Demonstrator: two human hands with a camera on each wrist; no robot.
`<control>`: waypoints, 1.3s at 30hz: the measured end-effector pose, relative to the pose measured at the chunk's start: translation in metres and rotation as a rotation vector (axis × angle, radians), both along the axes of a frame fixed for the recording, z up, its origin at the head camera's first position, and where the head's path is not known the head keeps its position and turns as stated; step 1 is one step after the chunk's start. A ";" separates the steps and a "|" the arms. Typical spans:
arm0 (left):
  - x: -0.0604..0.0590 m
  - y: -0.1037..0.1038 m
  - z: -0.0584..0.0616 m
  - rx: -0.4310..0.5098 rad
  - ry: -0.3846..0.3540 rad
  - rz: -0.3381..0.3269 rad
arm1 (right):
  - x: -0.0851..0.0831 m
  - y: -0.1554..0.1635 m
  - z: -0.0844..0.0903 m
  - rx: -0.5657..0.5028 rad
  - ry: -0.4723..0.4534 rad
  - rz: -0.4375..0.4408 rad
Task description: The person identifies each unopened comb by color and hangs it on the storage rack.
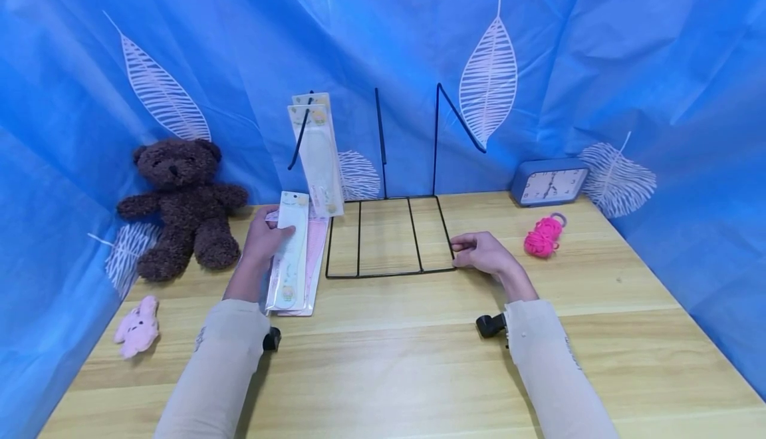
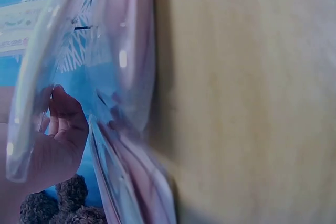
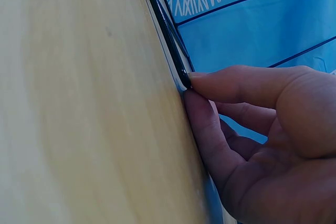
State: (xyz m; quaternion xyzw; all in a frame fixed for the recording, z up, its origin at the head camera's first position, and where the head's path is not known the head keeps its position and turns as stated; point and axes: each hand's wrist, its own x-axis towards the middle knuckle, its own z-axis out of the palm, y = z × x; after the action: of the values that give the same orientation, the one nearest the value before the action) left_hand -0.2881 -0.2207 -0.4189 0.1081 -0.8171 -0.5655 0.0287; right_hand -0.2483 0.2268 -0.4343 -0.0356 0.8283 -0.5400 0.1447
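Note:
My left hand (image 1: 261, 239) grips a long clear-packaged comb (image 1: 292, 253) with a white card, thumb across its front. Behind that pack, pink packs (image 1: 314, 259) lean or lie by the left side of the black wire rack (image 1: 389, 273). In the left wrist view the raised comb pack (image 2: 31, 87) crosses in front of the hand (image 2: 58, 150), and more packs stand close by. At the rack's front right corner, my right hand (image 1: 487, 253) pinches the wire between thumb and finger, as the right wrist view shows on the black wire (image 3: 167, 30). Similar packs (image 1: 320, 166) hang from the rack's left hook.
A brown teddy bear (image 1: 188, 213) sits left of my left hand, with a small pink plush (image 1: 139, 327) nearer the front. On the right are a blue clock (image 1: 550, 183) and a pink yarn bundle (image 1: 543, 237). Blue leaf-patterned cloth (image 1: 383, 40) hangs behind the wooden table (image 1: 383, 372).

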 end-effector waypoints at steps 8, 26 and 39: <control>0.005 -0.001 0.014 0.085 0.034 0.042 | -0.001 0.000 0.000 0.004 -0.005 0.000; 0.013 0.002 0.034 0.120 0.127 0.139 | -0.001 0.000 0.000 0.017 0.005 -0.005; 0.020 0.001 0.052 0.242 0.225 0.147 | -0.001 0.000 -0.001 0.000 -0.004 -0.007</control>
State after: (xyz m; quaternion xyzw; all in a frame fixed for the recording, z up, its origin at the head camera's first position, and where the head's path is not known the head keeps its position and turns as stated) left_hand -0.2684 -0.2196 -0.3666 0.1063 -0.7246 -0.6646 0.1483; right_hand -0.2489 0.2267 -0.4357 -0.0318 0.8281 -0.5407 0.1444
